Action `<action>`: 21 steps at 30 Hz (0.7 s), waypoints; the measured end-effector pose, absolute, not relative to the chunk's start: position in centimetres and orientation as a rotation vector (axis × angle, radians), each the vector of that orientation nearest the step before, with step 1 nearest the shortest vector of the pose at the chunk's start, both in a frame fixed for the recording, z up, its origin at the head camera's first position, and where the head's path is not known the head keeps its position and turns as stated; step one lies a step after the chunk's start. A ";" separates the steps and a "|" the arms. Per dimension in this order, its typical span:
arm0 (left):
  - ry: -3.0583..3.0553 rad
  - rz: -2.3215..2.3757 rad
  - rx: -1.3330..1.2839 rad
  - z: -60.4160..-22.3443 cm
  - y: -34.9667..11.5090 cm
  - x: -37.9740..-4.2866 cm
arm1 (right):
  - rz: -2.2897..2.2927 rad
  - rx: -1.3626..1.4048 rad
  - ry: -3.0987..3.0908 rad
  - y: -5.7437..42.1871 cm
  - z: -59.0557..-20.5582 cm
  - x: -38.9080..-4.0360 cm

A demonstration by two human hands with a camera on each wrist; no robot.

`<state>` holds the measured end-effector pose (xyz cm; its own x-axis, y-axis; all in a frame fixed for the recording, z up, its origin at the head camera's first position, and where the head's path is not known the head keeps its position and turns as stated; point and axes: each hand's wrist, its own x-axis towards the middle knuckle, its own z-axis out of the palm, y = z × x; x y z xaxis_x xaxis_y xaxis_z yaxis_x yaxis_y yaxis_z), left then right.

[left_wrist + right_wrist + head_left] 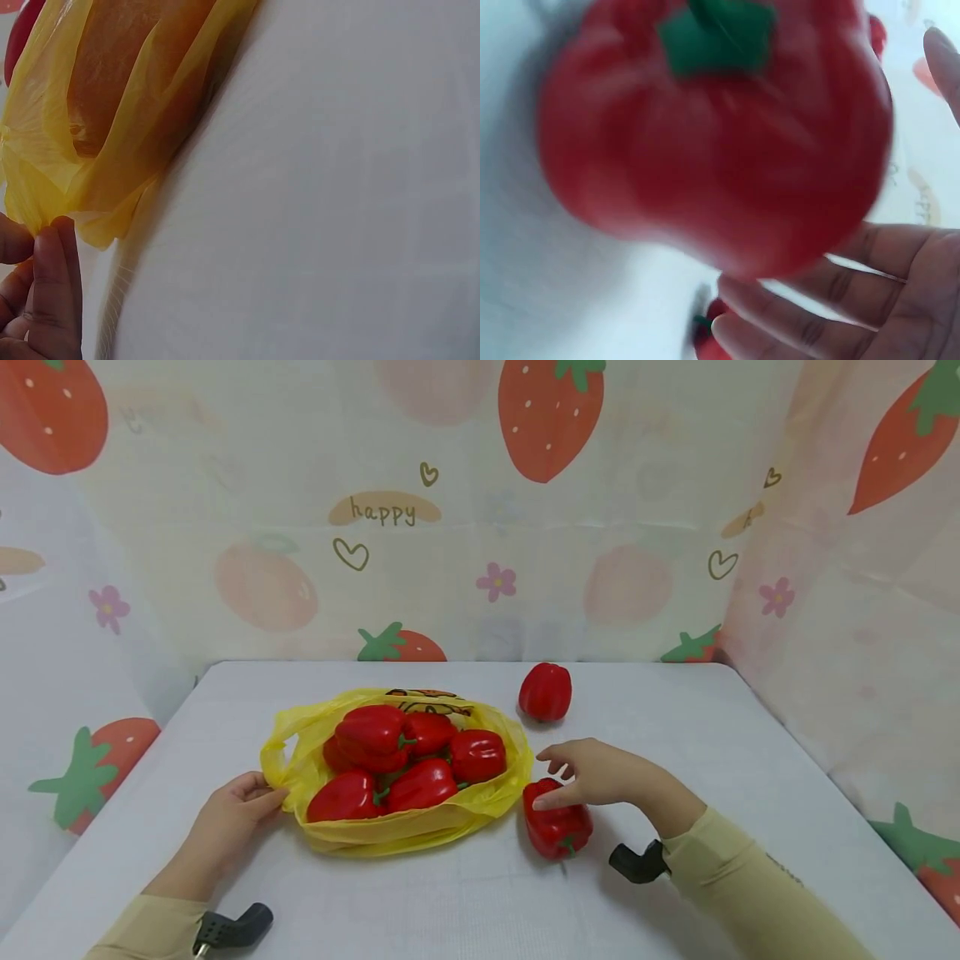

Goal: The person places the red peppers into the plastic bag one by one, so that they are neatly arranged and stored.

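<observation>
At the left end of a yellow plastic bag (pixel 390 842), my left hand (pixel 228 827) pinches the film between thumb and fingers; the left wrist view shows the gathered plastic (pixel 37 199) at the fingertips. Several red bell peppers (pixel 372 728) fill the bag's wide mouth. My right hand (pixel 611 774) is over a red bell pepper (pixel 555 831) lying just right of the bag, its green stem toward me. In the right wrist view the fingers (pixel 840 292) are spread and nearly straight beside this pepper (pixel 712 165), with the thumb apart.
One more red bell pepper (pixel 546 693) stands behind the bag, toward the back edge of the white table (pixel 675 710). Cloth walls (pixel 465 577) printed with strawberries and flowers enclose the back and sides. A black wrist-mounted device (pixel 639 862) sits under the right sleeve.
</observation>
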<state>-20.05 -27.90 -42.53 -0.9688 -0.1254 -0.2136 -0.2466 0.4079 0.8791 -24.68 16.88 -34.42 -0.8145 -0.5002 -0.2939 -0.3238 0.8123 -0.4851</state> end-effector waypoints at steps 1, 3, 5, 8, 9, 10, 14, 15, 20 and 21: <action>2.538 1.613 -0.337 -42.5 -27.9 -20.0 | -0.571 -0.610 2.584 16.8 -34.6 -24.5; 2.544 1.602 -0.336 -42.5 -27.9 -20.0 | -0.541 -0.596 2.588 16.7 -34.9 -24.3; 2.551 1.593 -0.335 -42.5 -27.8 -20.0 | -0.524 -0.572 2.590 16.6 -35.2 -24.1; 2.561 1.577 -0.339 -42.4 -27.8 -19.9 | -0.513 -0.549 2.592 16.5 -35.5 -23.9; 2.562 1.574 -0.341 -42.4 -27.8 -19.9 | -0.516 -0.548 2.589 16.5 -35.6 -23.8; 2.561 1.573 -0.341 -42.3 -27.8 -19.9 | -0.517 -0.553 2.583 16.5 -35.7 -23.8; 2.549 1.578 -0.340 -42.2 -27.7 -19.8 | -0.518 -0.566 2.565 16.6 -35.7 -23.8; 2.546 1.580 -0.339 -42.2 -27.7 -19.8 | -0.517 -0.571 2.563 16.7 -35.6 -23.8; 2.530 1.582 -0.336 -42.3 -27.7 -19.8 | -0.523 -0.609 2.544 17.1 -35.4 -24.0; 2.530 1.580 -0.338 -42.3 -27.7 -19.8 | -0.530 -0.617 2.539 17.2 -35.4 -24.0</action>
